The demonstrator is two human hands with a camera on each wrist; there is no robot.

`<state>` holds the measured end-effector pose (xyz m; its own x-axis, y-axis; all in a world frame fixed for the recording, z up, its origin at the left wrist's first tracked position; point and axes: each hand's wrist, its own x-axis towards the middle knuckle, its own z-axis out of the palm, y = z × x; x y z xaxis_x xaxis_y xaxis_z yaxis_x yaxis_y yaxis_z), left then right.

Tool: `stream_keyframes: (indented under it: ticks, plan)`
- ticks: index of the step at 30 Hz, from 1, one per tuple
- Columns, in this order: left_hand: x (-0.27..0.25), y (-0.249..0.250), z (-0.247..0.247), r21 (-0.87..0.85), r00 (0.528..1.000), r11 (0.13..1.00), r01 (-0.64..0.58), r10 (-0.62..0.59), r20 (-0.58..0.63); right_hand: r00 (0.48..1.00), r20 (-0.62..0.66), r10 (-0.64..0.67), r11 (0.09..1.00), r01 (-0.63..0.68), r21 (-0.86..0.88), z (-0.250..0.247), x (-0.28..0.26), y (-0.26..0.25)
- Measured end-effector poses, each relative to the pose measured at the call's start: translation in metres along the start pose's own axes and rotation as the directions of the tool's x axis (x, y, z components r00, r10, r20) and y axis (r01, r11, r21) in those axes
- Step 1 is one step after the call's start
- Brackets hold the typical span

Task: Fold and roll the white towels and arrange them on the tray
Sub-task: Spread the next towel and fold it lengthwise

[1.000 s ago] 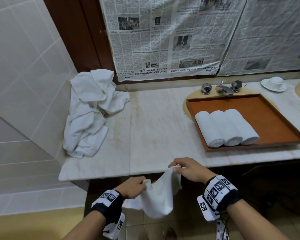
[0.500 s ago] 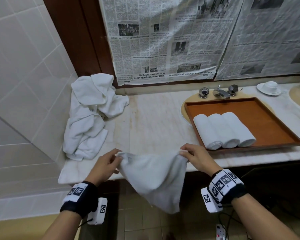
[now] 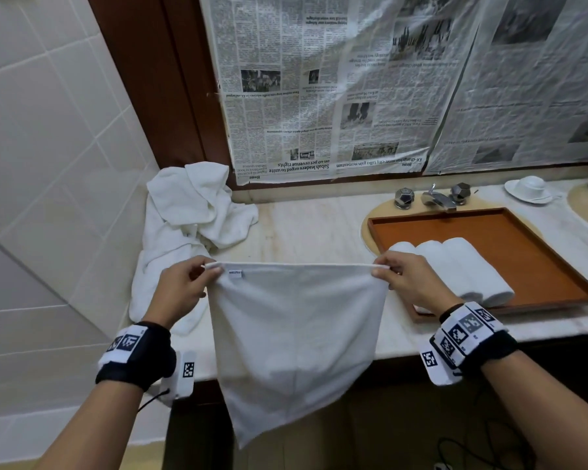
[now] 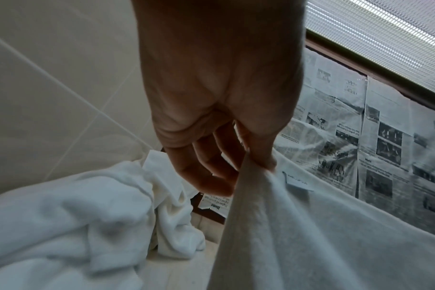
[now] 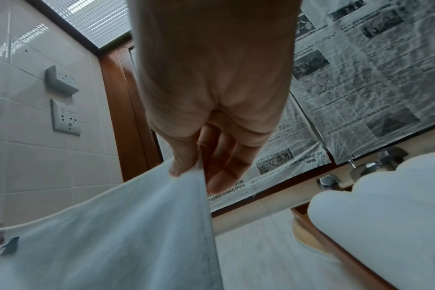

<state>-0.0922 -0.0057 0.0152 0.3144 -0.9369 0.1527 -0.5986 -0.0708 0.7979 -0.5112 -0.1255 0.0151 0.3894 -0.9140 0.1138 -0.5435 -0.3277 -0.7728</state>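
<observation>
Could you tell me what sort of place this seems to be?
Most likely a bathroom, perhaps a hotel's: a marble vanity counter with a chrome tap, white tiled walls, and rolled towels on a tray.

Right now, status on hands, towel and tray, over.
Left hand and right hand each pinch a top corner of the towel, stretched flat, hanging past the counter edge. Three rolled towels in tray. Nothing blocking.

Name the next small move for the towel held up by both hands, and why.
Probably lower it flat onto the counter for folding. The left hand and right hand pinch the towel by its top corners, stretched and hanging unfolded, with bare counter behind it.
</observation>
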Motion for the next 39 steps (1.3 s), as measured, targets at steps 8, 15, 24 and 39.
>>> stream_keyframes:
  ticks: [8, 15, 24, 39]
  plan:
    - [0.043, 0.013, -0.005, 0.174, 0.99, 0.981, -0.084, 0.102, -0.097, 0.995, -0.09, -0.034, 0.978, 0.015, -0.209, -0.015, 0.051, -0.019]
    - [0.093, 0.013, 0.015, 0.047, 0.993, 0.998, -0.04, 0.045, -0.112, 0.988, -0.155, 0.009, 0.989, -0.032, -0.144, -0.016, 0.113, -0.015]
    - [0.192, -0.017, 0.082, -0.08, 0.986, 0.989, 0.123, -0.131, -0.099, 0.971, -0.108, 0.213, 0.977, -0.208, 0.057, 0.014, 0.215, 0.051]
    - [0.33, -0.11, 0.162, 0.242, 0.961, 0.932, 0.268, -0.278, 0.007, 0.933, -0.063, 0.354, 0.932, -0.357, -0.058, 0.094, 0.339, 0.168]
